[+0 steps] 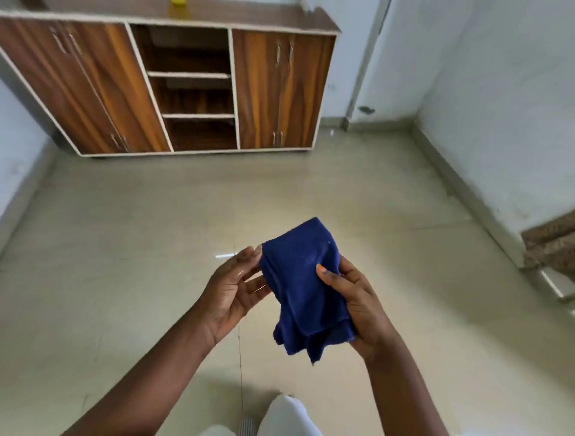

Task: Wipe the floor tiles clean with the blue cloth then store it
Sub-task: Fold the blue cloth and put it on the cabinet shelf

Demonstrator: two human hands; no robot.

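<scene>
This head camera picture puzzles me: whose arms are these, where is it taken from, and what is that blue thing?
There is no machine here. A person wears a wide-angle camera on the head, so you look forward and down along their own bare arms. The right hand has its grip on a folded blue cloth, thumb pressed on top. The left hand is open beside it, fingertips touching the cloth's edge. Below lies a pale tiled floor. Against the far wall stands a wooden cabinet with closed doors either side of open middle shelves, and something yellow sits on top, too cut off to identify. The white shapes at the bottom are probably the person's clothing.
</scene>
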